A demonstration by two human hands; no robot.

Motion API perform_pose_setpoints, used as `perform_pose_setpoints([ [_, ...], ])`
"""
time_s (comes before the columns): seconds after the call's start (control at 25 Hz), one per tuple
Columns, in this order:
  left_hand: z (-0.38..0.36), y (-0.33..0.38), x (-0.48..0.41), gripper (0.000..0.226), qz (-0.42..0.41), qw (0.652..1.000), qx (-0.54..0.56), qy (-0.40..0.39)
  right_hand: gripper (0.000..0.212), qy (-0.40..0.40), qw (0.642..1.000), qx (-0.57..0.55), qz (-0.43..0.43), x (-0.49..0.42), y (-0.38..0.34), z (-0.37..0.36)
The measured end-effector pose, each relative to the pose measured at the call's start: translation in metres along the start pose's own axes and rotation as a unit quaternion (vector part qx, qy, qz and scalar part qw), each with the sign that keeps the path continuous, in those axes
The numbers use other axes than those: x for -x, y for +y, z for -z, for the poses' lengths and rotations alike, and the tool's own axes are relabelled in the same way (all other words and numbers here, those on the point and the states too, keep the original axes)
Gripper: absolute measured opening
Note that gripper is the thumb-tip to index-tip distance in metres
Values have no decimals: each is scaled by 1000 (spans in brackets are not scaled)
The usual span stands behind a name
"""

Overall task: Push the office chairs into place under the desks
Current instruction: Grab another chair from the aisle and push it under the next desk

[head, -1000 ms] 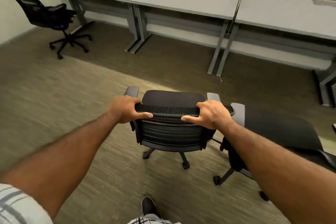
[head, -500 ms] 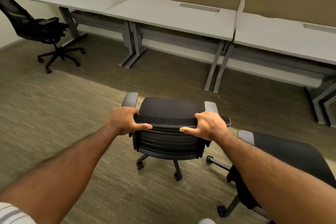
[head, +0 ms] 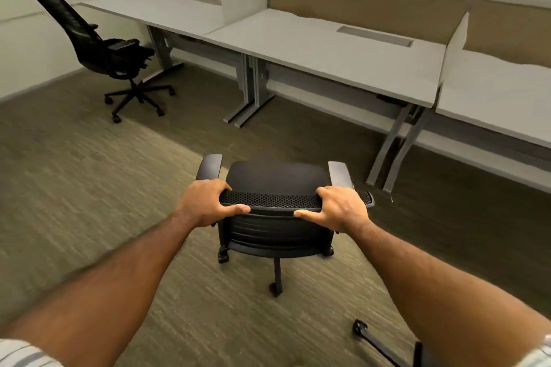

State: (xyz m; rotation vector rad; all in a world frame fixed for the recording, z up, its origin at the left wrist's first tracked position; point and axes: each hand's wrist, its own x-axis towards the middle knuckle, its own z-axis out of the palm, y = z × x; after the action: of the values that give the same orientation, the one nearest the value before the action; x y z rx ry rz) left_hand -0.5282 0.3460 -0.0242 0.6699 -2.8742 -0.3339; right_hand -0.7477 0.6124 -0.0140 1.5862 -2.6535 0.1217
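Both hands, the left hand (head: 205,202) and right hand (head: 340,208), are clenched on the top edge of the chair (head: 275,217), which has rolled closer to the middle desk (head: 328,48) than 1 second ago. It still stands on open carpet short of that desk, so more pushing remains. A 2nd chair (head: 104,48) waits left of the desk, not tucked in.

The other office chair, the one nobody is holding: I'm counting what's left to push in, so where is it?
In the head view the free chair stands far left on the carpet, off the leftmost desk end, not tucked under.
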Motion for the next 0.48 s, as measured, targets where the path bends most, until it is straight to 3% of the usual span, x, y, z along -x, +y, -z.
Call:
perform_pose_setpoints([
  [0.12, 0, -9, -46, 73, 8, 1000, -9, 17, 92, 4, 1000, 7, 20, -61, 25, -3],
  [0.28, 5, -41, -114, 91, -3, 998, -36, 59, 88, 25, 999, 5, 33, -138, 41, -2],
  [0.48, 13, -123, -220, 92, -6, 997, -25, 68, 85, 28, 999, 13, 8, -258, 29, -14],
])
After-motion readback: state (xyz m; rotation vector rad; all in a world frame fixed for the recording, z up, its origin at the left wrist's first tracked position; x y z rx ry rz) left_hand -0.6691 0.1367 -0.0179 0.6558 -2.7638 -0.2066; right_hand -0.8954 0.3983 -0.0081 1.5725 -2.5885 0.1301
